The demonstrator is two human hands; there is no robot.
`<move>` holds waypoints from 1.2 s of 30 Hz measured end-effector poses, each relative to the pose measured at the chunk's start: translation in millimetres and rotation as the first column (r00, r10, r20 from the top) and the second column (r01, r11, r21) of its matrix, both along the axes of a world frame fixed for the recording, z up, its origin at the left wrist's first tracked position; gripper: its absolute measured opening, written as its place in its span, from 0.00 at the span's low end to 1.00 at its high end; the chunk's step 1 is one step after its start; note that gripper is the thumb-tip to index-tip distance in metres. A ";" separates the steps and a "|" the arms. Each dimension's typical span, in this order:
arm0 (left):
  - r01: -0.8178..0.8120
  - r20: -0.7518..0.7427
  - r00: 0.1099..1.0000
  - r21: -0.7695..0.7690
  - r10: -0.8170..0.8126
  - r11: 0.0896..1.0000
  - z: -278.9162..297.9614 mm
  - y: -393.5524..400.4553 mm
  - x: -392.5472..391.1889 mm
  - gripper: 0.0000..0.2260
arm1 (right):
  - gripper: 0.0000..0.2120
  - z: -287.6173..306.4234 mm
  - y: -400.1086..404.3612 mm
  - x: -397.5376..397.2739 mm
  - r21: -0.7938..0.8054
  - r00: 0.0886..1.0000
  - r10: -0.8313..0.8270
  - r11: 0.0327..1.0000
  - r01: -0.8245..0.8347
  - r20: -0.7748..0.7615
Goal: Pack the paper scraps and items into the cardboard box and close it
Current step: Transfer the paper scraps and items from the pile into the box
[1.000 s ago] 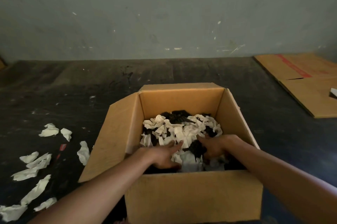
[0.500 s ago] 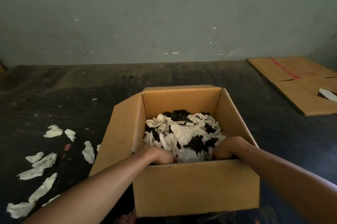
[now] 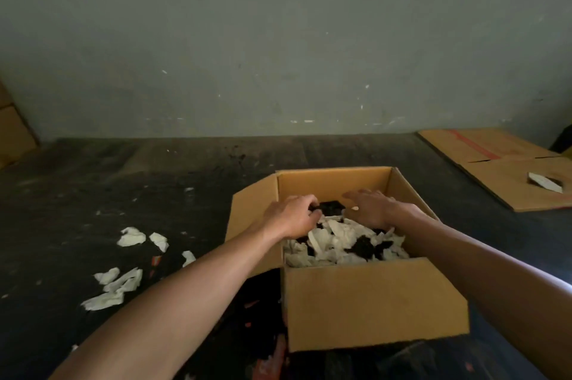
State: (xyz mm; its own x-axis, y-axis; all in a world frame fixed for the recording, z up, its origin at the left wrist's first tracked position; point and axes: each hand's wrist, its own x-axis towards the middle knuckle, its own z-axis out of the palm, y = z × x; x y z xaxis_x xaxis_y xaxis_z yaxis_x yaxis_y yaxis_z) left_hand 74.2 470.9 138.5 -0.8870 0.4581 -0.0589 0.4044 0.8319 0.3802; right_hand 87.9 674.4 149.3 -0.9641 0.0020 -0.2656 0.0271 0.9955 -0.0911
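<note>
An open cardboard box [image 3: 371, 302] stands on the dark table, its left flap [image 3: 253, 218] folded outward. White paper scraps [image 3: 340, 234] mixed with dark pieces [image 3: 362, 248] fill it. Both my arms reach in over the near wall. My left hand [image 3: 291, 215] is at the far left of the contents, fingers curled onto a black item [image 3: 329, 208]. My right hand [image 3: 371, 209] lies flat over the far right of the pile, fingers straight. More white scraps [image 3: 131, 237] lie loose on the table left of the box.
A flattened cardboard sheet [image 3: 510, 175] with a red stripe lies at the back right, a white piece [image 3: 544, 183] on it. More cardboard [image 3: 12, 132] leans at the left edge. A grey wall closes the back. Dark and red bits [image 3: 272, 358] lie by the box's near left corner.
Both hands moved from the box's near edge to the far side of the contents. My right hand went from curled to flat. The view tilted up and left.
</note>
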 end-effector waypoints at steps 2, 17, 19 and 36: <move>-0.014 -0.172 0.985 -0.004 0.013 1.000 0.5 -31.5 7.9 0.22 | 0.31 -3.5 -31.9 9.4 -0.024 0.997 -0.022 1.000 0.020 -0.078; -0.352 -0.028 0.936 -0.102 0.351 0.931 -86.0 -328.7 117.5 0.38 | 0.32 -91.4 -303.6 100.7 -0.029 0.890 0.269 0.953 -0.300 -0.369; -0.382 0.070 0.918 -0.113 0.391 0.917 -111.2 -350.6 137.8 0.43 | 0.34 -116.8 -323.5 114.9 -0.047 0.896 0.314 0.938 -0.345 -0.313; -0.417 0.128 0.885 -0.214 0.449 0.883 -227.9 -390.6 139.2 0.60 | 0.48 -243.9 -335.6 79.0 -0.184 0.996 -0.083 0.980 0.075 -0.036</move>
State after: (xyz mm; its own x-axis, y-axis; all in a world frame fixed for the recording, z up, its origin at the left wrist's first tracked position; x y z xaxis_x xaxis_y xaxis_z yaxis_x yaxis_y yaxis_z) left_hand 213.4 80.3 -89.4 -0.9633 -0.0012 -0.2684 -0.0685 0.9680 0.2414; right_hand 166.9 338.8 -94.6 -0.9734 0.0344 -0.2265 0.0974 0.9570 -0.2733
